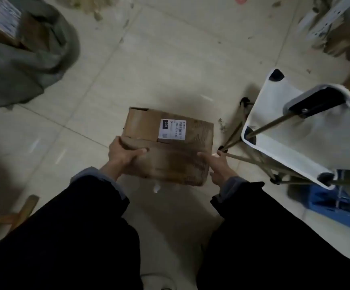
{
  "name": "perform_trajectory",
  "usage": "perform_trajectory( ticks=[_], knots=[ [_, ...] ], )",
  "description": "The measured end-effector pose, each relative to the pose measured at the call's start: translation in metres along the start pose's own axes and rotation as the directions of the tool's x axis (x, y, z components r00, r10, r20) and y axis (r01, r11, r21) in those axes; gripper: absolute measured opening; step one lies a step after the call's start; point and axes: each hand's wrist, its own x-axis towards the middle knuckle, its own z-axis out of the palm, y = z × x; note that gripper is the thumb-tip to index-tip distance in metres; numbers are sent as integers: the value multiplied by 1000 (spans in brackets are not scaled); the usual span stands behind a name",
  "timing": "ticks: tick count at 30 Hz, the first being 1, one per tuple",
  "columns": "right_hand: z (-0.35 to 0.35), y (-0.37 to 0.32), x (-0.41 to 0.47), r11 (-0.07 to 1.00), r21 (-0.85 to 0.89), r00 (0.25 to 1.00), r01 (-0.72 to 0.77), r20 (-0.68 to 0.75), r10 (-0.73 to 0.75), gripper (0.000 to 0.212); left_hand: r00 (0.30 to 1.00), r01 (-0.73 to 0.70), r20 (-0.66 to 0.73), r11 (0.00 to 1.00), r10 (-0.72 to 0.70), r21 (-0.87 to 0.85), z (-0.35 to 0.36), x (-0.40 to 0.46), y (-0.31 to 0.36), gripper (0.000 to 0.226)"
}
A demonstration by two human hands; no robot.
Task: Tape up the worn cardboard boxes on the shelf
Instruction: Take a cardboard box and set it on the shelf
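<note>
**Two hands on one box, over the floor**

Left hand (123,155) grips the cardboard box (167,147) at its near-left corner, thumb curled over the top, fingers wrapped round the edge. Right hand (220,168) lies against the near-right side, fingers straight, not curled. Box sits between both hands above the tiled floor (149,59), white label (172,129) on top, far flap gaping. White folding chair (295,130) just right. Grey sack (23,59) far left.
</note>
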Motion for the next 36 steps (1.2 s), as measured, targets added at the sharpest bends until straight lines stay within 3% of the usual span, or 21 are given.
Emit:
perform_trajectory(
  ticks=[2,3,5,8,12,16,22,26,30,36],
  knots=[
    [3,8,16,998,-48,999,31,-5,-32,107,998,10,-67,999,-8,36,7,18,-11,146],
    [3,13,27,999,-40,999,34,20,-33,108,998,38,-48,999,-37,15,11,27,-15,147],
    [5,24,50,999,-8,997,45,68,-45,100,997,72,-17,997,-72,13,19,44,-22,142],
    [5,41,75,995,-3,986,101,137,-99,65,995,92,-31,992,-90,82,20,60,-32,142],
    [3,61,84,991,67,968,116,217,-128,83,998,50,43,996,-53,72,15,57,-35,128],
    [1,52,60,989,87,960,117,245,-136,64,997,67,54,995,-63,-79,4,32,-32,112],
    [-23,-5,-43,992,26,957,122,262,-125,76,992,56,122,970,-28,-235,-63,-55,17,72],
    [-34,-58,-135,991,15,957,133,258,-133,86,989,72,142,953,-31,-295,-141,-119,76,82],
    [-44,-117,-237,994,13,923,113,369,-110,53,979,79,205,933,-6,-352,-215,-188,132,96],
    [-61,-199,-383,990,70,900,125,411,-143,49,985,-56,126,913,116,-405,-306,-287,229,66]
  ],
)
